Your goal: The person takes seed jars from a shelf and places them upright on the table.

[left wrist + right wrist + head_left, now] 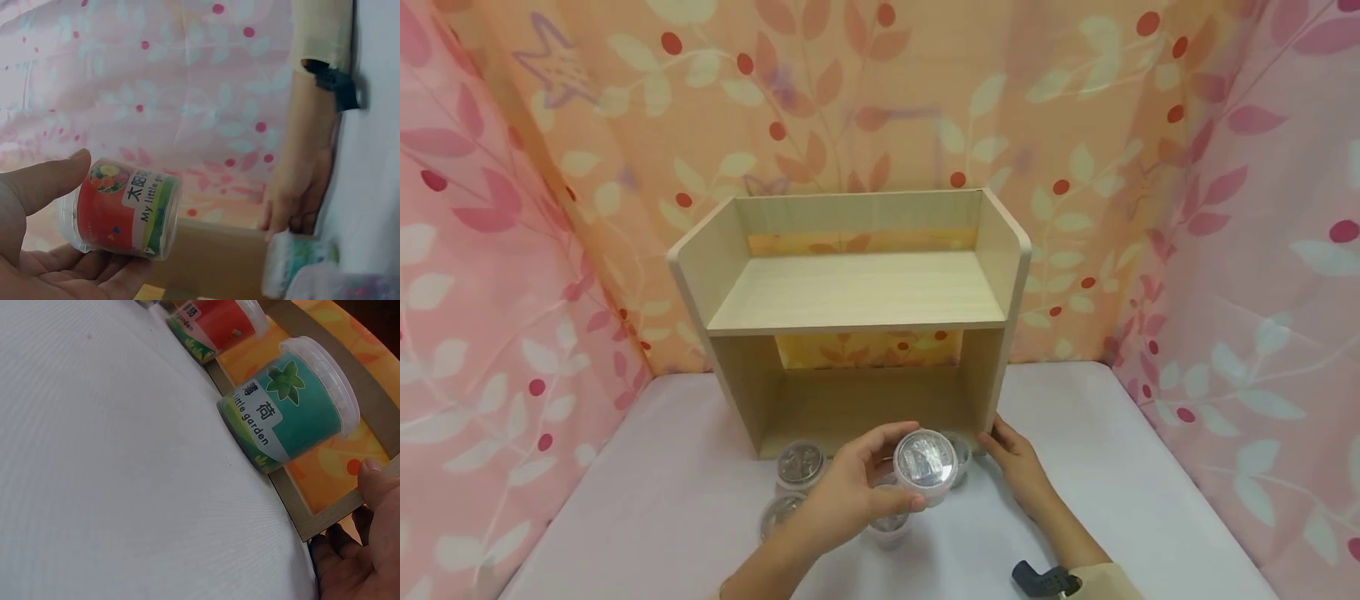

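My left hand [848, 493] holds a small round plastic tub [927, 460] with a clear lid, raised in front of a wooden shelf [857, 292]. A red label with Chinese characters and "My little" shows on this tub in the left wrist view, between thumb and fingers. Low on the shelf's right side panel, my right hand [1019, 468] grips the edge; the right wrist view shows its thumb and fingers [340, 550] on opposite sides of the board. A teal-labelled tub [284, 412] stands by the shelf's front edge, close to that hand. Beyond it is a red-labelled tub [215, 328].
More lidded tubs stand on the white tabletop [625, 500] before the shelf: one [800, 464] at its front left, another [779, 514] nearer, and a third [889, 531] partly behind the left hand. Patterned cloth [865, 100] hangs behind and at both sides.
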A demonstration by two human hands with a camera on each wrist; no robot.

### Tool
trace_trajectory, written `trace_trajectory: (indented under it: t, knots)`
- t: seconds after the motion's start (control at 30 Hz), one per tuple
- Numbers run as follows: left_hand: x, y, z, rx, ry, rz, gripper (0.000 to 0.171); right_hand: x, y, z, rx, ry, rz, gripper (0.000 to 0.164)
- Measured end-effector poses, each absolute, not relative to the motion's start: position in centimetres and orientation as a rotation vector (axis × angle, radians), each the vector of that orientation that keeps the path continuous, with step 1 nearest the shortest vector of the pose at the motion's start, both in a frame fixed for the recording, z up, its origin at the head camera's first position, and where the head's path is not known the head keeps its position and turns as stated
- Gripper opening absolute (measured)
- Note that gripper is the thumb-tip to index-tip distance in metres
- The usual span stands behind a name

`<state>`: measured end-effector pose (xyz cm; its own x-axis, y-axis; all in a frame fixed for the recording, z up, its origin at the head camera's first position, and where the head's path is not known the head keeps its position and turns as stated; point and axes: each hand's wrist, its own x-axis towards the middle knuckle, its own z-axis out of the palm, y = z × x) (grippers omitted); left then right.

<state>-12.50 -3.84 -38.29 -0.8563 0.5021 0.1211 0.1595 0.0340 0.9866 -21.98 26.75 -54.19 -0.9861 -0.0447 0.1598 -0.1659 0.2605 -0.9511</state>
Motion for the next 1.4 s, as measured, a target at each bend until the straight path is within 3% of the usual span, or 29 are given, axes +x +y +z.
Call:
trace_trajectory:
  t: [0.67, 1.13, 1.4]
  knots:
    - [-12.0, 0.0, -44.9, 0.707, 2.117, 1.778, 0.079, -21.8, 26.7, -54.1, 0.208, -2.415, 1.812, 0.061]
    - [-11.1, 2.4, -48.7, 0.539, 2.139, 1.832, 0.079, -22.0, 26.7, -54.0, 0.211, -2.419, 1.825, 0.060]
    - [-10.9, 3.1, -50.3, 0.571, 2.328, 1.688, 0.079, -21.9, 26.6, -53.9, 0.214, -2.441, 1.805, 0.063]
